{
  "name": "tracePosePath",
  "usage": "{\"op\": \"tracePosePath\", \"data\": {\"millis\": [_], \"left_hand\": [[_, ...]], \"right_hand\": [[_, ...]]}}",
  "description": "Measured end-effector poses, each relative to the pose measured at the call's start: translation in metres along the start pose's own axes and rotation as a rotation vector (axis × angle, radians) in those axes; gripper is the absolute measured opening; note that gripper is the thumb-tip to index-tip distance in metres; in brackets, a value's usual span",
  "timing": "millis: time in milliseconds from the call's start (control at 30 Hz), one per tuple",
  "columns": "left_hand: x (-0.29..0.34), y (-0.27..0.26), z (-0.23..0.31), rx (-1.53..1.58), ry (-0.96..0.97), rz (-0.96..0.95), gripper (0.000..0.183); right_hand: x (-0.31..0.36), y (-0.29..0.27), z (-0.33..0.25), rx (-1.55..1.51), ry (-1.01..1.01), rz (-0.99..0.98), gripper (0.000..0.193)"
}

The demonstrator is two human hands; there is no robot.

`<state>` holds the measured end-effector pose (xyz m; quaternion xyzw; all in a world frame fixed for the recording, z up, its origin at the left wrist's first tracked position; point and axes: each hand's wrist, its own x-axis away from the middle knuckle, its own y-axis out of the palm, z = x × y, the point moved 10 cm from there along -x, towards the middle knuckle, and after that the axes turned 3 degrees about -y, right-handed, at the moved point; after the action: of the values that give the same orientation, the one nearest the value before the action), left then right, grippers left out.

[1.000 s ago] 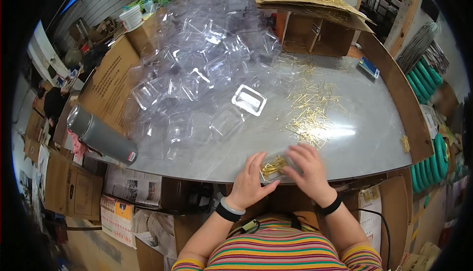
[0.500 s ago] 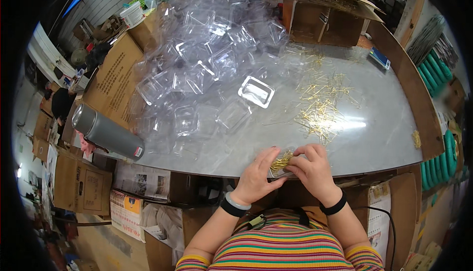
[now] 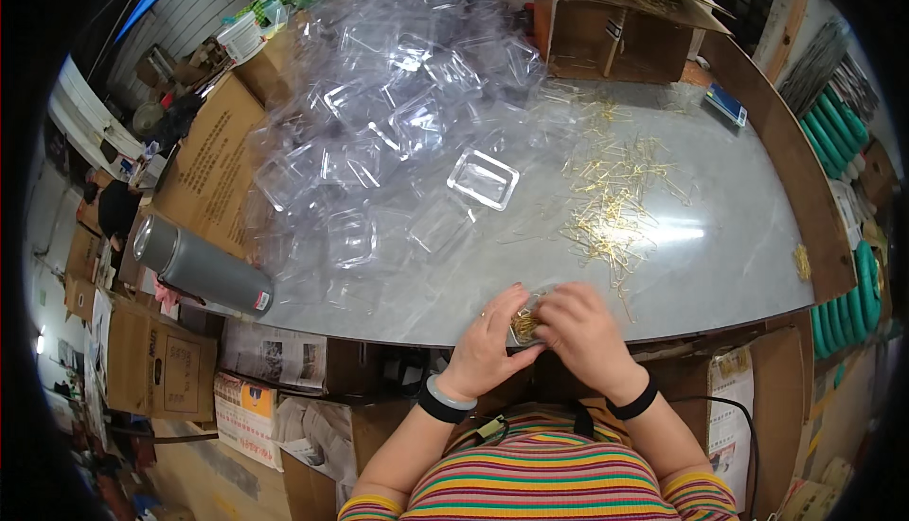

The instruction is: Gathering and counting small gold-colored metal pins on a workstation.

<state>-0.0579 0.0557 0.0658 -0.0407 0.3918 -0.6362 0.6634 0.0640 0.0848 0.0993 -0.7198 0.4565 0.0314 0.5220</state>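
Multicol. striped top (image 3: 540,483); blk wristbands (image 3: 632,399); pale bangle (image 3: 449,397), L

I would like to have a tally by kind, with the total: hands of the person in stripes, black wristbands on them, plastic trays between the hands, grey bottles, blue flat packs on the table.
Hands: 2 (left hand, right hand)
Black wristbands: 2
Clear plastic tray: 1
Grey bottle: 1
Blue flat pack: 1
Total: 7
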Motion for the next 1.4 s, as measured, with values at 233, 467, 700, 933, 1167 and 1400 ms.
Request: {"op": "tracePosePath", "data": {"millis": [233,467,700,933,1167,1400], "left_hand": [[-0.004,0.001,0.008,-0.105,0.018,-0.039,0.073],[-0.011,-0.029,-0.009,-0.316,-0.115,-0.116,0.071],[-0.016,-0.046,0.003,-0.604,-0.082,0.003,0.071],[0.010,-0.006,0.037,-0.262,0.093,0.008,0.031],[0.003,0.002,0.026,-0.309,0.047,0.008,0.032],[-0.004,0.002,0.017,-0.304,-0.012,-0.024,0.046]], "right_hand": [[0.015,-0.011,0.022,0.251,0.081,0.043,0.042],[0.037,-0.003,0.047,0.249,0.237,-0.157,0.064],[0.012,0.011,0.050,0.374,0.135,-0.211,0.072],[0.014,0.009,0.050,0.413,0.064,-0.208,0.066],[0.005,0.007,0.034,0.171,0.018,-0.138,0.047],[0.005,0.017,0.059,-0.021,0.070,-0.143,0.037]]}}
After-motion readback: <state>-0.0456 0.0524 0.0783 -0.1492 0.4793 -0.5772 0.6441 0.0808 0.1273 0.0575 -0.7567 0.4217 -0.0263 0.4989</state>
